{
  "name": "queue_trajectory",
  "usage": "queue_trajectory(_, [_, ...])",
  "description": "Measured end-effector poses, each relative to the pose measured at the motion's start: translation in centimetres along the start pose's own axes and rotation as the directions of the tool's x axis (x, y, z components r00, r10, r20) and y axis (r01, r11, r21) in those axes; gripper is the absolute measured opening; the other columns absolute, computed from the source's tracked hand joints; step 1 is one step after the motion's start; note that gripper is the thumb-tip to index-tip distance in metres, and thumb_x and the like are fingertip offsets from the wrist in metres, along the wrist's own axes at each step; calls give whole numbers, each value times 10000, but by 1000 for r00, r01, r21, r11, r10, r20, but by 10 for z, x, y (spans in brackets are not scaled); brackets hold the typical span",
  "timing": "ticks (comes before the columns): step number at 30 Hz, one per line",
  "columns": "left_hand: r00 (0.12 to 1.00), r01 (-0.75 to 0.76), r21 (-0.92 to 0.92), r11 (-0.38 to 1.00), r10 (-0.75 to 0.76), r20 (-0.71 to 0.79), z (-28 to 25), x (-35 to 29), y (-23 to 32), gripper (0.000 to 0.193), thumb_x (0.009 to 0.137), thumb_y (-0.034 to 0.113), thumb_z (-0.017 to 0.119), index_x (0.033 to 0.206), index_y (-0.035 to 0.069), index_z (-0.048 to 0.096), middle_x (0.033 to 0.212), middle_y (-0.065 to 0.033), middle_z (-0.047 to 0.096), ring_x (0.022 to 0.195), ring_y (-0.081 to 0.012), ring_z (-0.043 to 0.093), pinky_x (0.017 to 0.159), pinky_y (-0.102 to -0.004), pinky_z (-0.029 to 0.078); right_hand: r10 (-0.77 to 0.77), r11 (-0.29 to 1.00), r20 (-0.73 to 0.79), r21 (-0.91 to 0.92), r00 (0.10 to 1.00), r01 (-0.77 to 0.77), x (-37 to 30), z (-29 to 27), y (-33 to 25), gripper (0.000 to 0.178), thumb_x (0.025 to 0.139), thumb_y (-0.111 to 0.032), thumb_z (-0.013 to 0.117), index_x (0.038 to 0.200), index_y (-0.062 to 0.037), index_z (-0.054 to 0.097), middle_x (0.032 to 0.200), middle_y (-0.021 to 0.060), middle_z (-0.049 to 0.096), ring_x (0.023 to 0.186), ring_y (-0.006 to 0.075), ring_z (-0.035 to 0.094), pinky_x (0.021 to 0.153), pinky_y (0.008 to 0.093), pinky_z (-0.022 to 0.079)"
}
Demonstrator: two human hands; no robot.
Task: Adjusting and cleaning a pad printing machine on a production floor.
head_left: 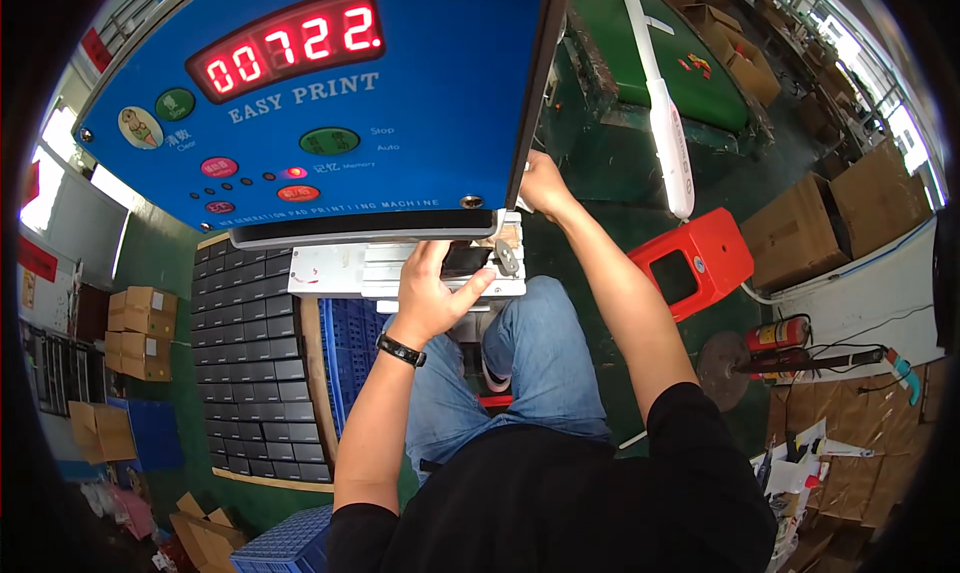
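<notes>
Below the blue panel of a pad printing machine [400, 168], my left hand [432, 298] is at the white slotted work table [385, 281]. Its fingers and thumb are around a small dark, shiny piece [462, 260], which lies next to a grey metal clamp knob [507, 259]. The panel's lower edge hides some fingertips. My right hand [545, 188] is up at the machine's right side with its fingers curled in. A bit of white shows at those fingers, but the panel edge covers part of it, and what it is stays unclear.
Left of my legs, black boxes [260, 363] stand in rows beside a blue crate [350, 358]. A red plastic stool [715, 258] is to the right, under a white hanging arm [670, 143]. Farther right are a fire extinguisher [780, 333] and cardboard boxes [800, 233].
</notes>
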State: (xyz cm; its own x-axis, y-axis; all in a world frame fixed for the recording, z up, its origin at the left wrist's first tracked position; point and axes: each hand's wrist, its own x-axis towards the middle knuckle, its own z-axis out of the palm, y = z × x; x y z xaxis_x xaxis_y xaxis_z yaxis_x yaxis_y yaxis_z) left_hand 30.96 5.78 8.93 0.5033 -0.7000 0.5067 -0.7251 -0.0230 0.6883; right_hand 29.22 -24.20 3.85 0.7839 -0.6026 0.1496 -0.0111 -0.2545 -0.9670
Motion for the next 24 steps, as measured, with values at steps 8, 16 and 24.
queue_trajectory(8, [999,47,2,999,-47,19,-1,-3,2,830,876,424,925,1510,-30,642,1389,-243,736,1267,-390,710,1128,-465,534,-131,924,-191,331,973,189,-74,-31,-90,323,888,2,695,1208,-16,660,1046,48,653,888,129,648,777,292,557])
queue_trajectory(16, [999,35,-14,999,-34,26,-4,1,7,817,879,436,918,1490,-29,640,1344,-222,743,1270,-386,711,1114,-455,544,-740,511,254,-389,622,766,-112,4,-158,240,808,-15,790,1006,-58,663,978,135,647,950,346,634,864,469,502])
queue_trajectory(24, [998,-17,-38,999,15,-57,2,2,6,686,847,402,934,1353,16,677,1210,-210,745,1116,-438,731,974,-503,586,-676,437,351,-518,648,735,-123,17,-162,144,843,-71,786,950,-79,690,870,94,631,901,283,614,822,438,420])
